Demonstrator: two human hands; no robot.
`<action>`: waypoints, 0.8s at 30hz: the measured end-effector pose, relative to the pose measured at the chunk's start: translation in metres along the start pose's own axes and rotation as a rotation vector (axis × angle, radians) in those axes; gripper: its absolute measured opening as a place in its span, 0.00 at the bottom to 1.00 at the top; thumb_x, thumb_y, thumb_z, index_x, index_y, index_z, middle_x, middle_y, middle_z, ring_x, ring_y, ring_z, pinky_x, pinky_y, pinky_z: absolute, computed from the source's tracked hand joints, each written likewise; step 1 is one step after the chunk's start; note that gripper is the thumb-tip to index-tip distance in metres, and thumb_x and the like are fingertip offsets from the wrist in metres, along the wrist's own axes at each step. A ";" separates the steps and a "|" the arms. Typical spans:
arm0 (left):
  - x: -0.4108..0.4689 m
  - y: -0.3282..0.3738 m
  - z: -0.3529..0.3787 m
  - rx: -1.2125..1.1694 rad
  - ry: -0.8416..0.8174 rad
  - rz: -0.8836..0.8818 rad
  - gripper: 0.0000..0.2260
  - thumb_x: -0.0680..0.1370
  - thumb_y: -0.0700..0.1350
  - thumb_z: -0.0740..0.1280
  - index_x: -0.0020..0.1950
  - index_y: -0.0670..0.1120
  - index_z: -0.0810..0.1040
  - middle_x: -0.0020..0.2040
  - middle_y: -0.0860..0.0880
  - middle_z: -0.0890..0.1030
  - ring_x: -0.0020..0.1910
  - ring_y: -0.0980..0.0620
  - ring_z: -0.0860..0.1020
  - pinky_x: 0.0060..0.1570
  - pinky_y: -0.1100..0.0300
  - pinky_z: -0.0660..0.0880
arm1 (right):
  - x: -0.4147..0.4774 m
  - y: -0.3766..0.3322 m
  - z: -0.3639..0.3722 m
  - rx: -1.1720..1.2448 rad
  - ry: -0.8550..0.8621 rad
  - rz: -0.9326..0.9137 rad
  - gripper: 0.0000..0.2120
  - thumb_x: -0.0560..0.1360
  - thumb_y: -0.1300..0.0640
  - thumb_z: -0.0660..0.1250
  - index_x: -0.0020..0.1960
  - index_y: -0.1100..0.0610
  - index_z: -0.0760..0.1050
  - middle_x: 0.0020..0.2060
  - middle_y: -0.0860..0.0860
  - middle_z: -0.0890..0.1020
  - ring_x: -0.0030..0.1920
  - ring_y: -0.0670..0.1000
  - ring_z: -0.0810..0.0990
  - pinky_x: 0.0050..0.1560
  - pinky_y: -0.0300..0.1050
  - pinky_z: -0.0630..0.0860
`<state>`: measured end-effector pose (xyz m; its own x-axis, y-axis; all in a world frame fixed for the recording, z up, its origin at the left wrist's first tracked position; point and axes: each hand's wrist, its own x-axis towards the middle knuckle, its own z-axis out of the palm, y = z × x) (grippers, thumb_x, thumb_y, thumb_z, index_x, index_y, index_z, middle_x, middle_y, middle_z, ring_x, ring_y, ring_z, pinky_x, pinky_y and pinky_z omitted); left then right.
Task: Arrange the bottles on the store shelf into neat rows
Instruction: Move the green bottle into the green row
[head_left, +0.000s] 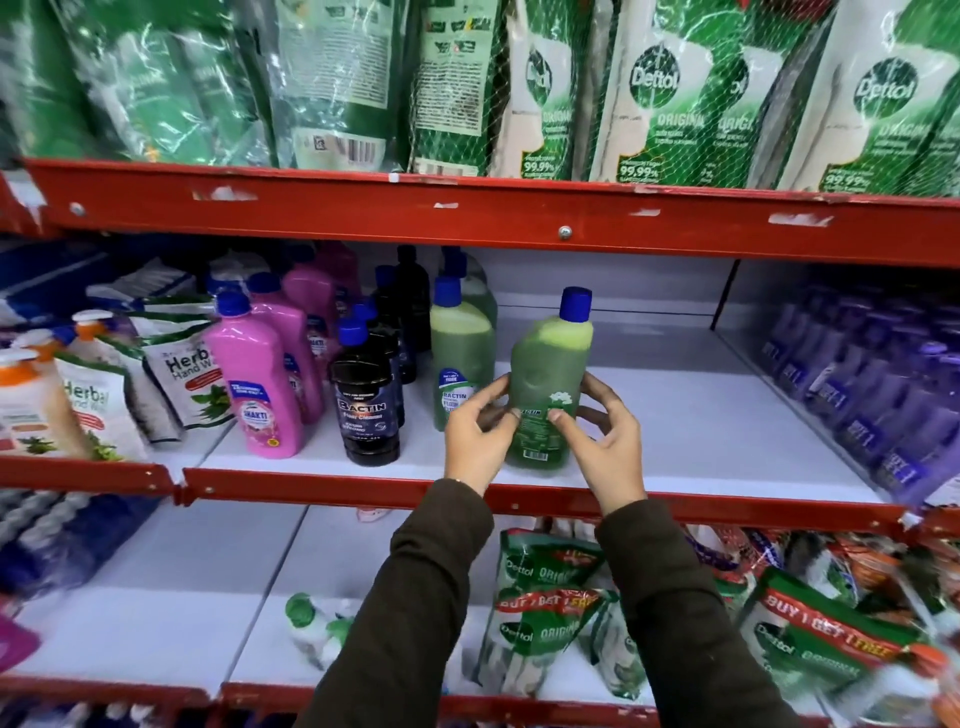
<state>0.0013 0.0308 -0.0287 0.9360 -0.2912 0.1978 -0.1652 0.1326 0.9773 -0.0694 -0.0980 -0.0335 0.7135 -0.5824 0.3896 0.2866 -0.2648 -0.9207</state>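
A green bottle (550, 374) with a blue cap stands near the front of the white middle shelf (701, 431), leaning slightly right. My left hand (480, 436) and my right hand (608, 441) hold its lower half from either side, thumbs on the label. Just left of it is a row of green bottles (460, 358) running back. Further left run a row of black bottles (366, 410) and a row of pink bottles (260, 384).
Purple bottles (883, 389) fill the shelf's right end, and herbal hand wash pouches (98, 395) the left. A red shelf rail (363, 488) runs below my hands. Dettol refill pouches (675, 93) hang above and lie on the lower shelf (545, 613).
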 end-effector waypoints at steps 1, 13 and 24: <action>-0.002 0.000 -0.012 0.001 0.015 0.021 0.22 0.78 0.30 0.66 0.71 0.41 0.74 0.62 0.47 0.80 0.56 0.54 0.81 0.64 0.57 0.75 | -0.003 -0.002 0.011 0.021 -0.019 0.000 0.27 0.74 0.66 0.73 0.71 0.59 0.72 0.67 0.55 0.78 0.62 0.55 0.79 0.49 0.27 0.77; -0.008 -0.012 -0.086 0.021 0.050 0.064 0.21 0.78 0.31 0.66 0.70 0.45 0.74 0.59 0.45 0.82 0.57 0.52 0.81 0.64 0.56 0.76 | -0.029 0.000 0.081 0.122 -0.113 0.017 0.26 0.74 0.65 0.73 0.70 0.53 0.71 0.67 0.50 0.77 0.58 0.40 0.80 0.56 0.33 0.79; -0.008 -0.009 -0.081 0.042 0.117 0.083 0.06 0.83 0.39 0.61 0.55 0.47 0.77 0.54 0.47 0.81 0.53 0.49 0.79 0.60 0.47 0.76 | -0.036 0.006 0.077 0.130 -0.037 -0.002 0.18 0.75 0.63 0.72 0.62 0.49 0.75 0.61 0.43 0.81 0.59 0.44 0.83 0.53 0.31 0.79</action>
<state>0.0207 0.1090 -0.0454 0.9481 -0.1682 0.2698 -0.2537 0.1114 0.9608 -0.0445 -0.0191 -0.0545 0.7354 -0.5524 0.3924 0.3667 -0.1626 -0.9160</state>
